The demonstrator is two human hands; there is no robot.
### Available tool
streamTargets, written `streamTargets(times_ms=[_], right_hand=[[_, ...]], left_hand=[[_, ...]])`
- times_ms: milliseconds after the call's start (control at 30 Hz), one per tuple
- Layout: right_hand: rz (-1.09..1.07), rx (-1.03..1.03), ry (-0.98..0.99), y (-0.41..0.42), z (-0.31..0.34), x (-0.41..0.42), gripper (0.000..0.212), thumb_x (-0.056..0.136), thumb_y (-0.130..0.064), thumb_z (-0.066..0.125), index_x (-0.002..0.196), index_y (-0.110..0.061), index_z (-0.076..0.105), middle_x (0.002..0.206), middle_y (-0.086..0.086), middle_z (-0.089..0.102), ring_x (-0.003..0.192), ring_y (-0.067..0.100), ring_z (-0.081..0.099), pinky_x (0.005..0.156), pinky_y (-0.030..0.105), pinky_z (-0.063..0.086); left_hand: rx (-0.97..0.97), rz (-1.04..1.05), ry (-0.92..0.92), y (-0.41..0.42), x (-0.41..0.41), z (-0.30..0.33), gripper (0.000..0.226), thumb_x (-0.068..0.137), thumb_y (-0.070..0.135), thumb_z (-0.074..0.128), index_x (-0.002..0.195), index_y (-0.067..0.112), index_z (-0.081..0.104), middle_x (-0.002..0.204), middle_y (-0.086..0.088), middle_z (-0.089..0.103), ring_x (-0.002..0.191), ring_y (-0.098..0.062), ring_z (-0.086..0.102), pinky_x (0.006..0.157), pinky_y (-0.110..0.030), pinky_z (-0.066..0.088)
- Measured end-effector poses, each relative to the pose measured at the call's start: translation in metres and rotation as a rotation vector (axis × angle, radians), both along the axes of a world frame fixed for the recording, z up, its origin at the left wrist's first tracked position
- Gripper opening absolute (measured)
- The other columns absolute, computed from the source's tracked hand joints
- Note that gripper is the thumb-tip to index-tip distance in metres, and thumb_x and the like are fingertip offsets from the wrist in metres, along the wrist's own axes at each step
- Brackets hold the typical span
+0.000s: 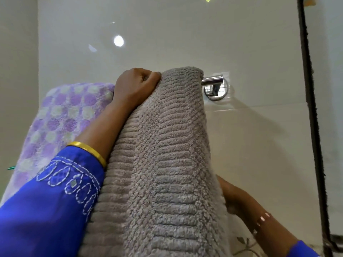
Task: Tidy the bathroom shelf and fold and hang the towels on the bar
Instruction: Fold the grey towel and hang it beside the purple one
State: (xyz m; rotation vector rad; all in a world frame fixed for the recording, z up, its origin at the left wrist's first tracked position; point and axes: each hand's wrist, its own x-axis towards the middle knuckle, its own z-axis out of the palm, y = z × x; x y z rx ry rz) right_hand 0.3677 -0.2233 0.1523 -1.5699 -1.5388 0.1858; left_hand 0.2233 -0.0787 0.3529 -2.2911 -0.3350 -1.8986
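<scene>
A thick ribbed grey towel [167,154] hangs draped over the chrome towel bar [212,81], whose right end and round wall mount show beside it. My left hand [135,86] is closed on the towel's top left edge at the bar. My right hand [232,197] is low on the right, partly hidden behind the towel's right edge, fingers against the cloth. A purple and white checked towel [61,123] hangs on the bar to the left, behind my left arm.
Glossy cream wall tiles [185,34] are directly behind the bar. A dark vertical frame edge [311,108] runs down the right side. A tile with a leaf pattern [243,242] shows at the bottom right.
</scene>
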Motion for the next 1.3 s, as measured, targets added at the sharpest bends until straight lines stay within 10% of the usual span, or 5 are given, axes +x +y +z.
streamTargets(times_ms=[233, 533, 800, 1100, 1300], right_hand=[[-0.365, 0.038, -0.227, 0.010, 0.026, 0.007, 0.029, 0.092, -0.014, 0.050, 0.116, 0.001, 0.056, 0.126, 0.019, 0.057, 0.115, 0.029, 0.054, 0.083, 0.026, 0.045], [-0.454, 0.614, -0.037, -0.001, 0.074, -0.007, 0.031, 0.085, -0.016, 0.058, 0.055, -0.023, 0.057, 0.043, -0.014, 0.054, 0.042, -0.006, 0.044, 0.040, 0.006, 0.032], [-0.388, 0.762, 0.028, 0.011, 0.131, -0.069, 0.066, 0.078, -0.063, 0.053, 0.120, -0.015, 0.040, 0.099, -0.003, 0.061, 0.083, 0.005, 0.059, 0.067, 0.011, 0.046], [-0.356, 0.996, -0.138, 0.019, 0.099, -0.059, 0.076, 0.075, -0.033, 0.073, 0.135, -0.014, 0.032, 0.100, -0.018, 0.057, 0.074, -0.014, 0.056, 0.062, -0.005, 0.039], [-0.788, 0.866, -0.585, 0.025, 0.061, -0.042, 0.073, 0.086, -0.035, 0.058, 0.144, -0.011, 0.021, 0.121, 0.018, 0.052, 0.096, 0.026, 0.056, 0.065, 0.023, 0.044]], left_hand=[[0.128, 0.096, -0.070, -0.004, 0.003, -0.026, 0.055, 0.081, 0.052, 0.032, 0.096, 0.009, 0.063, 0.100, -0.016, 0.064, 0.094, -0.029, 0.053, 0.080, -0.035, 0.036], [0.097, 0.131, -0.019, -0.009, -0.006, -0.040, 0.070, 0.079, 0.062, 0.027, 0.128, 0.017, 0.048, 0.128, -0.009, 0.054, 0.122, -0.027, 0.043, 0.104, -0.038, 0.029], [-0.262, -0.123, -0.284, -0.007, -0.009, -0.084, 0.069, 0.085, 0.048, 0.052, 0.139, 0.014, 0.026, 0.141, -0.012, 0.039, 0.131, -0.023, 0.035, 0.105, -0.027, 0.026], [-0.185, -0.156, -0.299, -0.002, -0.027, -0.106, 0.070, 0.084, 0.048, 0.053, 0.140, 0.017, 0.025, 0.140, -0.007, 0.044, 0.124, -0.021, 0.046, 0.097, -0.025, 0.034], [-0.131, 0.145, -0.214, -0.006, -0.021, -0.135, 0.066, 0.090, 0.041, 0.042, 0.143, 0.008, 0.021, 0.141, -0.022, 0.036, 0.126, -0.035, 0.041, 0.100, -0.046, 0.038]])
